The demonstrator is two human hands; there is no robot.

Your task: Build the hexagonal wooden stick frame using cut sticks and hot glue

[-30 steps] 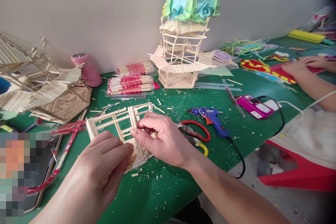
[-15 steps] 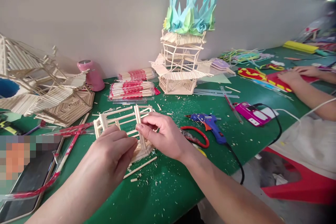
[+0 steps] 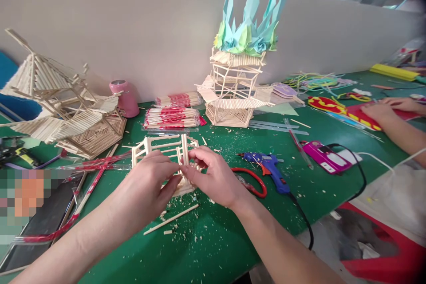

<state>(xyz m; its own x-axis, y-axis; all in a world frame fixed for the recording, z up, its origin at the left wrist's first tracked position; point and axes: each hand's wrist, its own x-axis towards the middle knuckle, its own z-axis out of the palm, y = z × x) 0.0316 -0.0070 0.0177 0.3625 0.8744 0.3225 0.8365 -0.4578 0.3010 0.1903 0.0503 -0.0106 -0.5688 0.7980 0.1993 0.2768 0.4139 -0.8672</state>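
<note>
A small open frame of pale wooden sticks (image 3: 164,142) stands on the green table in front of me. My right hand (image 3: 214,175) pinches one of its upright posts (image 3: 185,148) between thumb and fingers. From the other side, my left hand (image 3: 153,179) reaches to the same post, its index finger and thumb bent against the frame; the exact fingertip contact is partly hidden. One loose stick (image 3: 171,219) and a short cut piece (image 3: 168,232) lie nearer to me, among crumbs of wood.
A blue glue gun (image 3: 266,166) and red-handled scissors (image 3: 262,188) lie to the right. Behind are bundled sticks (image 3: 171,117) and a stick tower (image 3: 229,106) with a paper crown. A stick house (image 3: 66,120) stands left. A co-worker's hands (image 3: 382,108) rest at far right.
My view has tilted up and shifted left. My left fingers have come up closer to the post that my right hand keeps pinching. The loose stick in front has come into sight.
</note>
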